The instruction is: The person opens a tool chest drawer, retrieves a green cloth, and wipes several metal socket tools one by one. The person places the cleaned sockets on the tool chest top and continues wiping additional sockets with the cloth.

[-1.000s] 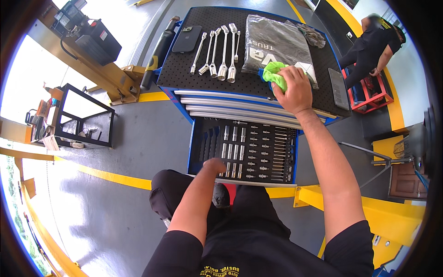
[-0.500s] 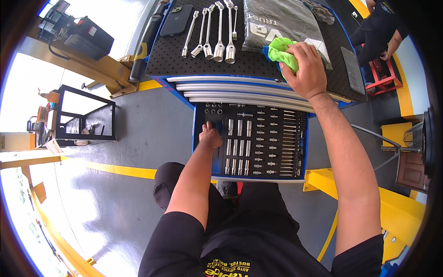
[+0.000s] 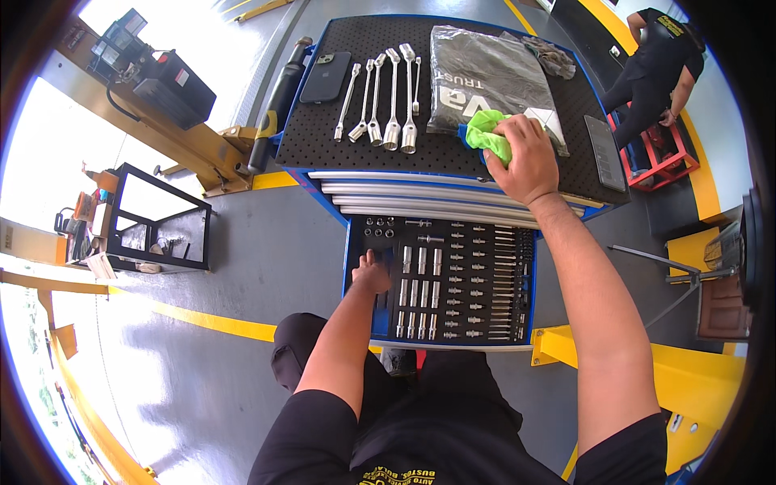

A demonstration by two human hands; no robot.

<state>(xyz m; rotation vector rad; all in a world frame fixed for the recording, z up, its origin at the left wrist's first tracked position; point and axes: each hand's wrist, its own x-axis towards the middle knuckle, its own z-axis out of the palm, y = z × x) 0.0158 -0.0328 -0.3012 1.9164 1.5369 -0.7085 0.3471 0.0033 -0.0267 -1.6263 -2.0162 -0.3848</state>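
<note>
My right hand is closed on a bright green cloth with a blue part at its left edge. The cloth rests over the near edge of a grey plastic packet on top of the tool cabinet. Below, my left hand is down in the left part of the open drawer, its fingers curled. Whatever those fingers hold, if anything, is hidden. Beside it, chrome sockets sit in rows in a black foam tray, with smaller bits to the right.
Several chrome wrenches and a dark phone lie on the perforated cabinet top. A flat grey device is at its right edge. Another person stands at the far right by a red frame. A yellow beam crosses at right.
The whole cabinet sits lower in the picture, so more of its far side shows. The cloth in my right hand has shifted slightly left. My left hand stays in the drawer's left part.
</note>
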